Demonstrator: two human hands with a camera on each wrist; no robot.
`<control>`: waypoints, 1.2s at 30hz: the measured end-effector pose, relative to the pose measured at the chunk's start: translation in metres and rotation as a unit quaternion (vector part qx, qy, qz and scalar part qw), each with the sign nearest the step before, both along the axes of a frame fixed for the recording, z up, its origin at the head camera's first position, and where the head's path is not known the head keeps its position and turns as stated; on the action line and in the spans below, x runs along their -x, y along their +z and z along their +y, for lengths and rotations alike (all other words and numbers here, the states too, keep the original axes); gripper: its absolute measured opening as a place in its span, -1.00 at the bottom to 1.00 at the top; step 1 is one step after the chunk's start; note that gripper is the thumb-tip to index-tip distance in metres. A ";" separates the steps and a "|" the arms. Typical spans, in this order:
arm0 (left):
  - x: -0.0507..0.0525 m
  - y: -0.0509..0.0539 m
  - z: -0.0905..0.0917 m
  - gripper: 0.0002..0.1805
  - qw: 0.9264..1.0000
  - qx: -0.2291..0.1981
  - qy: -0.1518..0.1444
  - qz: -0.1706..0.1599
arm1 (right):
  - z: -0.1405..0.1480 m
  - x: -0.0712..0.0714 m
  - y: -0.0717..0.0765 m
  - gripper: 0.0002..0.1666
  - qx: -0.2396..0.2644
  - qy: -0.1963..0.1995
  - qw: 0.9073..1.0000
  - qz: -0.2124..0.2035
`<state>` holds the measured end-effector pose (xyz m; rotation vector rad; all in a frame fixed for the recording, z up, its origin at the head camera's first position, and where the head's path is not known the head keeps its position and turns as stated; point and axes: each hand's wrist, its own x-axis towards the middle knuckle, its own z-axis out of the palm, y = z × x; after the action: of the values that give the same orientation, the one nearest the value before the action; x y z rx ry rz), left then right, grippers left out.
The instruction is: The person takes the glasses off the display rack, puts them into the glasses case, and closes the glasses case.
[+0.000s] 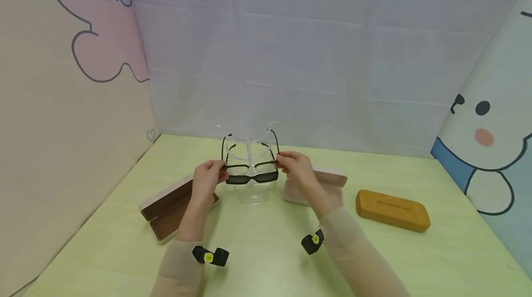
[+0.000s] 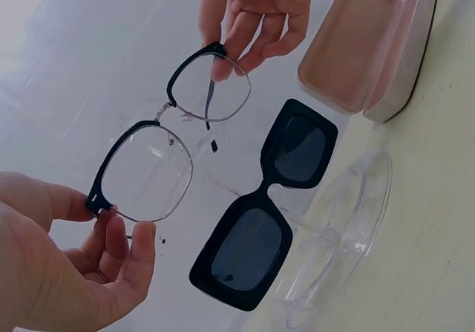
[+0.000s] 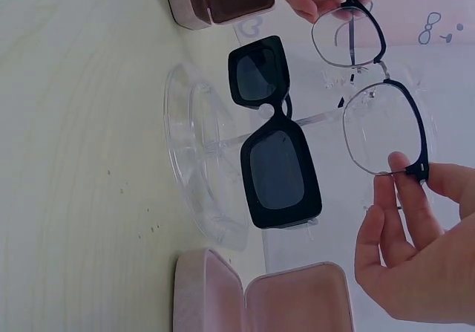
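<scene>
Clear-lensed eyeglasses (image 1: 237,169) with a dark upper rim are held level by both hands, temples pointing away. The left hand (image 1: 204,178) pinches one front corner between thumb and fingers; the right hand (image 1: 300,166) pinches the opposite corner. Just below hang black sunglasses (image 3: 278,172) on a transparent display stand (image 1: 252,199), whose round base rests on the table. In the left wrist view, the eyeglasses (image 2: 148,172) are in front of the stand's upper part. Whether their temples touch the stand's upper arms, I cannot tell.
An open case (image 1: 174,211) with a brown interior lies left of the stand, partly behind the left forearm. Another open case (image 1: 332,178), pink inside, sits behind the right forearm. Farther right is a closed mustard-yellow case (image 1: 392,210). A pale curtain (image 1: 291,57) hangs behind the table.
</scene>
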<state>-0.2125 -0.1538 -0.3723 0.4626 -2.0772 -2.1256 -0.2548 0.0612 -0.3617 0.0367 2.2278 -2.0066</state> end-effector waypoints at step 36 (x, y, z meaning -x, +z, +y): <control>-0.040 0.021 -0.008 -0.76 0.934 0.082 -0.348 -0.008 | 0.054 -0.066 -0.011 -0.59 0.014 0.004 1.000 -0.006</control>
<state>-0.1724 -0.1622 -0.3508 -0.3433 -2.6806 -2.2164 -0.1886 0.1155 -0.3727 0.0374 2.1897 -2.0270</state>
